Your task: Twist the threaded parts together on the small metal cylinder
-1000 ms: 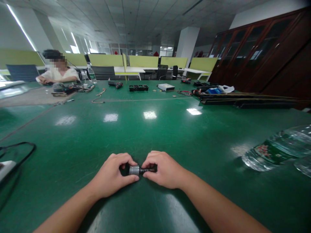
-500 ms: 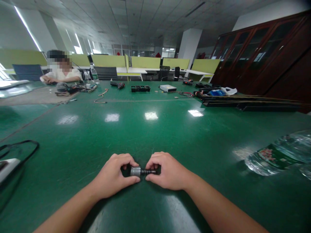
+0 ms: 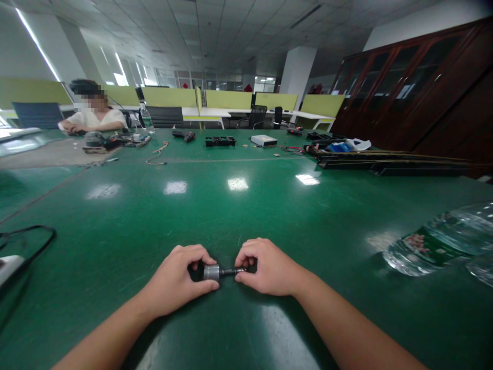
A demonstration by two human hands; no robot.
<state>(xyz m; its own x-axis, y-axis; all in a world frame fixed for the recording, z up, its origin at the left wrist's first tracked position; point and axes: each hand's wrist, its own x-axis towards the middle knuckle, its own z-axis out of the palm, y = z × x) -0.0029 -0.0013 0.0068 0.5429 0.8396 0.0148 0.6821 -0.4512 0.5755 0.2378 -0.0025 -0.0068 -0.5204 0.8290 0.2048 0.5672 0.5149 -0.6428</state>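
Observation:
A short grey metal cylinder (image 3: 211, 272) with a thin dark shaft (image 3: 227, 272) lies sideways on the green table, much like a hole saw. My left hand (image 3: 179, 277) grips the cylinder between thumb and fingers. At the shaft's right end, my right hand (image 3: 265, 267) pinches a small dark coil spring (image 3: 239, 271), partly covered by the fingertips. Bare shaft shows between the cylinder and my right fingers. Both hands rest close to the tabletop.
A large water bottle (image 3: 431, 244) lies at the right. At the left are a black cable (image 3: 50, 236) and a white power strip (image 3: 11, 267). Farther back sit a drill (image 3: 185, 135), a black bracket (image 3: 220, 141) and a white box (image 3: 264, 140). A person (image 3: 92, 115) sits at far left.
My right fingers have slid slightly outward along the shaft with the coil spring, baring the part near the cylinder. My left hand keeps its grip. The view has shifted a little.

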